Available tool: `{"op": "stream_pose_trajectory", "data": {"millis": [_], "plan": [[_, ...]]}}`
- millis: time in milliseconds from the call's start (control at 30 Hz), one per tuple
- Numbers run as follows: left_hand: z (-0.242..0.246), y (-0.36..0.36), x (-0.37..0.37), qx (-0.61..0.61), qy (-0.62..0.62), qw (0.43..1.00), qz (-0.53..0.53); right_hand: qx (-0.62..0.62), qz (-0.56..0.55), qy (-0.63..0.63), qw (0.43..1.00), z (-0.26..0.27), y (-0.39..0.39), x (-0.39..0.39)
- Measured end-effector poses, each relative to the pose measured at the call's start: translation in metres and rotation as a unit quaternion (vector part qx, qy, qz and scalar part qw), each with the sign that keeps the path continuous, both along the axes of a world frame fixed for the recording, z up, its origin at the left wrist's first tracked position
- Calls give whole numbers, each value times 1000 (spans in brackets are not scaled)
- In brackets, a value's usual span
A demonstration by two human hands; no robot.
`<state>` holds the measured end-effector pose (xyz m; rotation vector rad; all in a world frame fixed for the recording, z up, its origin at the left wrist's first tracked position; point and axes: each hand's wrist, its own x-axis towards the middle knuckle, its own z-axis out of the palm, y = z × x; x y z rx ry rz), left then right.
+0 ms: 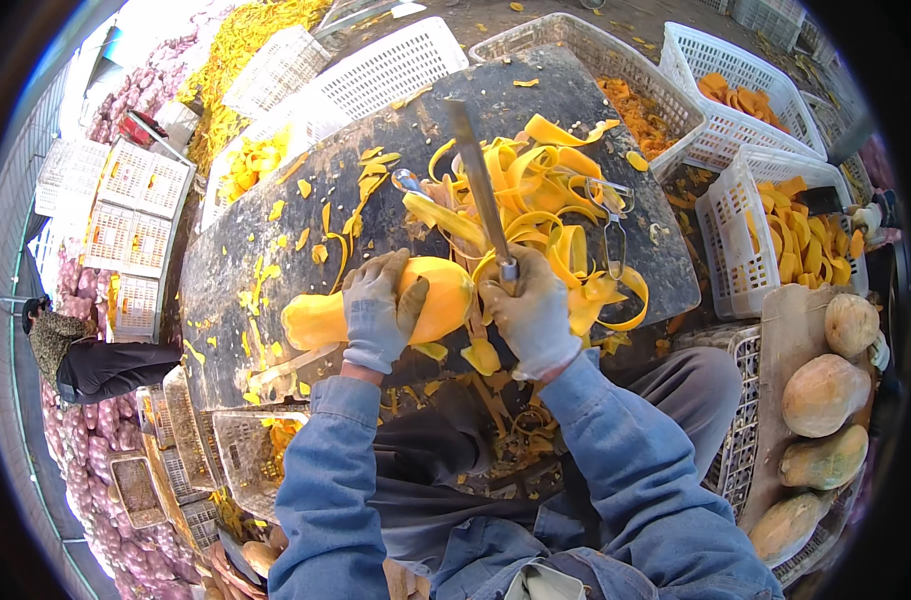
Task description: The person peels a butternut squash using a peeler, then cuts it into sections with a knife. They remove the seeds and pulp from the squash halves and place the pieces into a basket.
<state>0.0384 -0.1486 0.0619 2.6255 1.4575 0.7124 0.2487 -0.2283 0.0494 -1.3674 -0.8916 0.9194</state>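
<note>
My gloved left hand (pixel 380 311) presses a peeled butternut-type squash (pixel 448 296) onto the dark, worn tabletop (pixel 440 97). The squash lies on its side, with its narrow neck to the left and its rounded end to the right. In my gloved right hand (pixel 534 315) is the handle of a long-bladed knife (pixel 476 165). Its blade points up and away from me, beside the round end of the squash. Just beyond both hands lies a heap of curled orange peel strips (pixel 530 180). A metal peeler (pixel 614 232) rests on the heap's right side, and a spoon-like metal tool (pixel 407 182) at its left.
Crates of orange squash pieces stand at right (pixel 748 247), far right (pixel 725 60) and far left (pixel 230 180). Unpeeled squashes (pixel 827 395) line a board (pixel 778 360) by my right side. Another person (pixel 73 345) stands at far left; a co-worker's gloved hand (pixel 866 219) shows at right.
</note>
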Motion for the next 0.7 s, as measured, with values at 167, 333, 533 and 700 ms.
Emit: {"op": "stream_pose_trajectory", "data": {"millis": [167, 333, 533, 700], "plan": [[2, 22, 13, -74, 0, 996, 50, 0, -8, -217, 976, 22, -62, 9], [-1, 25, 12, -83, -11, 994, 72, 7, 37, -255, 966, 24, -90, -1], [-8, 16, 13, -43, 32, 995, 85, -4, 50, -234, 971, 16, -104, -14], [-11, 14, 15, -10, 29, 996, 84, -44, 68, -222, 972, 13, -109, -17]]}}
